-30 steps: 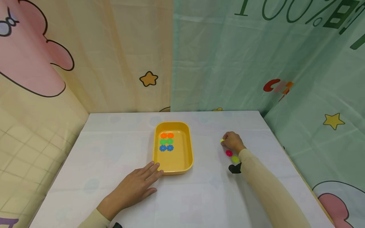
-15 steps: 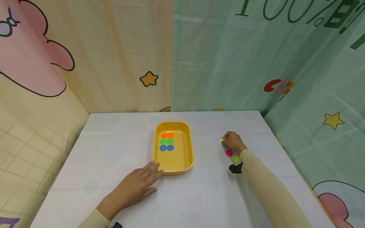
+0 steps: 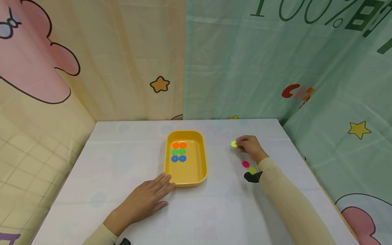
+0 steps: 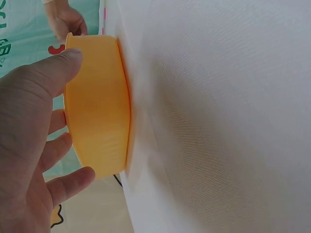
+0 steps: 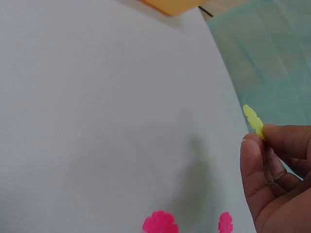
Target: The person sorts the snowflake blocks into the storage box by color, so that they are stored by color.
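My right hand [image 3: 251, 147] pinches a yellow flower-shaped plastic disc [image 3: 234, 144] by its edge, between thumb and finger. In the right wrist view this disc [image 5: 253, 120] is held up above the white table. Two pink flower discs [image 5: 160, 223] lie below that hand. Beside a pink disc [image 3: 246, 164] lies a yellow-green one [image 3: 252, 170], near the wrist. My left hand [image 3: 148, 198] rests with extended fingers at the near left corner of a yellow tray [image 3: 198, 170]. Inside the tray are pairs of orange [image 3: 182, 145], green [image 3: 182, 151] and blue discs [image 3: 182, 158], in rows.
The white-covered table [image 3: 122, 146] ends at a patterned curtain [image 3: 229, 68] behind and on both sides. A black strap end [image 3: 252, 177] hangs from the right wrist, close to the yellow-green disc.
My right hand has lifted the yellow disc and moved it slightly away from me and to the left. The left hand and the tray have stayed in place.
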The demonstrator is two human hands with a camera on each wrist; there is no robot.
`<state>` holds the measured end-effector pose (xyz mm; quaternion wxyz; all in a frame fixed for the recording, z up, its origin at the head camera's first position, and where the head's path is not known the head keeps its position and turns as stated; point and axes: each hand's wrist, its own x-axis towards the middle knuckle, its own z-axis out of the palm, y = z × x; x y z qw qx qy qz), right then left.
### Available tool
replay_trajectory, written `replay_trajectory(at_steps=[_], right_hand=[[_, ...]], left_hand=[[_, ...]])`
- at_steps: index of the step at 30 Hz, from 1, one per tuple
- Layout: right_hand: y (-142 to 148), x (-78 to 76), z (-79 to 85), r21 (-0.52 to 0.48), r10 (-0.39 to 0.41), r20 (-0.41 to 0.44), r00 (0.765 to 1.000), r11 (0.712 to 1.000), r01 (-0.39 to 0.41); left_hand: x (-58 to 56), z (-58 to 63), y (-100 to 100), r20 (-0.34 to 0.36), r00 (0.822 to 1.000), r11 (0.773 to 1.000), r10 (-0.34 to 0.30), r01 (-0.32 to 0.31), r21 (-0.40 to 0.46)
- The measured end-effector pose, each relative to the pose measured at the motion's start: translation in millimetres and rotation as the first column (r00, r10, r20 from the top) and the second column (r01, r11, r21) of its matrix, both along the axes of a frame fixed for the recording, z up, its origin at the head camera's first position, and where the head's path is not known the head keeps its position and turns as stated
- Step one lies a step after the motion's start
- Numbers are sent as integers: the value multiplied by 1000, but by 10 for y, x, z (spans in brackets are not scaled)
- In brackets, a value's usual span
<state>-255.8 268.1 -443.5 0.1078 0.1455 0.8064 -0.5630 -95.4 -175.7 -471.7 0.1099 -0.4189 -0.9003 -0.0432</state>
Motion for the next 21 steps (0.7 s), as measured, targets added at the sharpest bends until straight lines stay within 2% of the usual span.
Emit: replay_trajectory(at_steps=[5, 10, 21], right_hand=[[-62, -23, 178, -132, -64, -29, 998, 989, 60], [-85, -37, 295, -208, -70, -60, 996, 976, 56], [-241, -40, 471, -244, -25, -90, 996, 970, 2]], left_hand=[[-8, 7, -7, -4, 1000, 1000, -3, 3, -7], [-10, 11, -7, 0, 1000, 1000, -1, 1, -13], [-15, 22, -2, 3, 1000, 1000, -7, 7, 2]])
